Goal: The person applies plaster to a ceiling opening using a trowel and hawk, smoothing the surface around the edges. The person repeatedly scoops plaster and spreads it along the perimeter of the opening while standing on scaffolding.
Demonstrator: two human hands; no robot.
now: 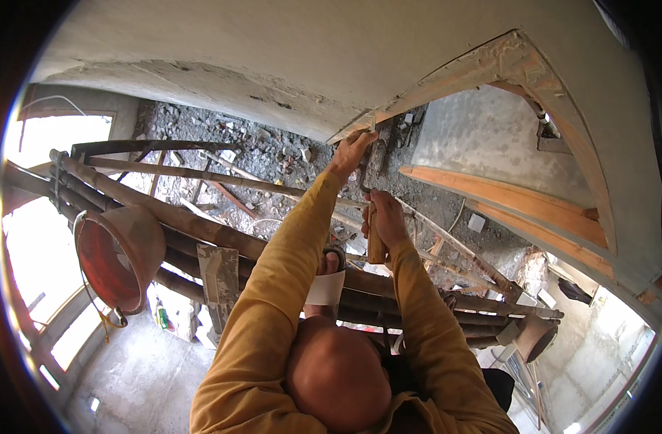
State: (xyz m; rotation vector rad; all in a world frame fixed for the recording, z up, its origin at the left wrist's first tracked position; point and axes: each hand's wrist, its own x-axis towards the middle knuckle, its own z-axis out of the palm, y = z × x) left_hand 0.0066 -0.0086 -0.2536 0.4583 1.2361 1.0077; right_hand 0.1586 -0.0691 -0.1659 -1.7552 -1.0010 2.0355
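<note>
My right hand (389,217) is wrapped around the wooden handle (376,235) of what looks like a trowel. Its bent metal shank (363,173) runs up to my left hand (353,152), whose fingers are curled at the far end, hiding most of the blade. That end meets the lower edge of the plastered wall (324,116), beside the left corner of a wooden arched frame (483,69). Mortar smears the frame's upper part. Both forearms wear mustard-yellow sleeves.
Lashed bamboo poles (208,228) cross below me, with my sandalled foot (331,262) on them. A reddish bucket (121,257) hangs at left, beside a mortar-stained board (217,278). Another bucket (536,338) is at right. Rubble (273,152) covers the ground far below.
</note>
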